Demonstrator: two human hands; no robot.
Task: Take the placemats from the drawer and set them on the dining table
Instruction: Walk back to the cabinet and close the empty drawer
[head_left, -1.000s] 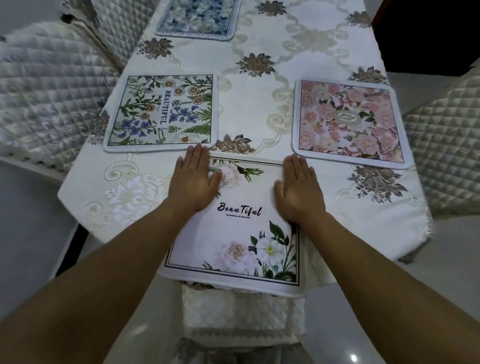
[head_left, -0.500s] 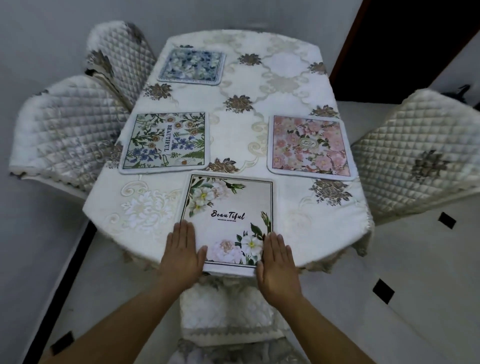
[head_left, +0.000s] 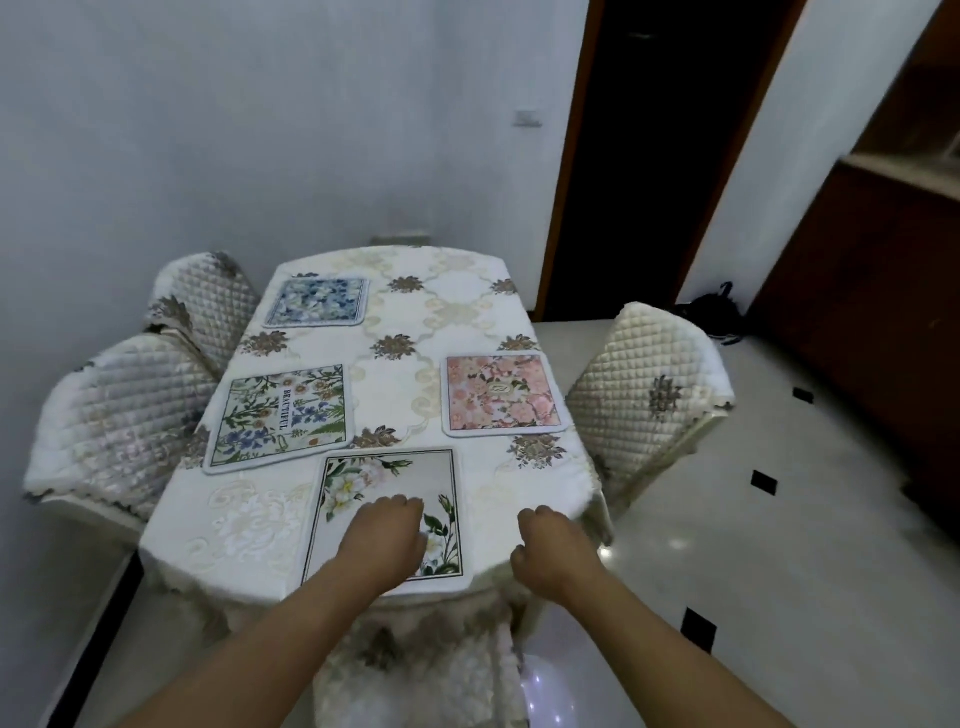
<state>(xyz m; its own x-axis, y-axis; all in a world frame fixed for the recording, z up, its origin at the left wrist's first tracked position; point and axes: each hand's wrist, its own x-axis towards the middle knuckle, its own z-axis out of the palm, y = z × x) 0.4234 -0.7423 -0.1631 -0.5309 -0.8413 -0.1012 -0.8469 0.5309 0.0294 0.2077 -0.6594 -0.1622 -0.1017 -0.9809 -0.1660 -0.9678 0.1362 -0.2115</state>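
Several placemats lie flat on the dining table (head_left: 249, 525), which wears a cream flowered cloth. A white mat with white flowers (head_left: 363, 478) lies at the near edge. A green-and-blue floral mat (head_left: 283, 415) sits at the left, a pink floral mat (head_left: 501, 394) at the right, and a blue one (head_left: 317, 302) at the far left. My left hand (head_left: 382, 535) hovers over the white mat's near half, fingers curled, holding nothing. My right hand (head_left: 550, 545) is loosely curled off the mat, over the table's near right edge, also with nothing in it.
Quilted cream chairs stand around the table: two at the left (head_left: 119, 415), one at the right (head_left: 649, 384), one in front of me (head_left: 426, 670). A dark doorway (head_left: 654, 145) is behind, with dark wooden furniture (head_left: 883, 291) on the right. The floor is pale tile with black insets.
Both hands have lifted off the white placemat and curled up, and the right one has drifted to the right. The view has pulled back and risen, taking in the whole table and room.
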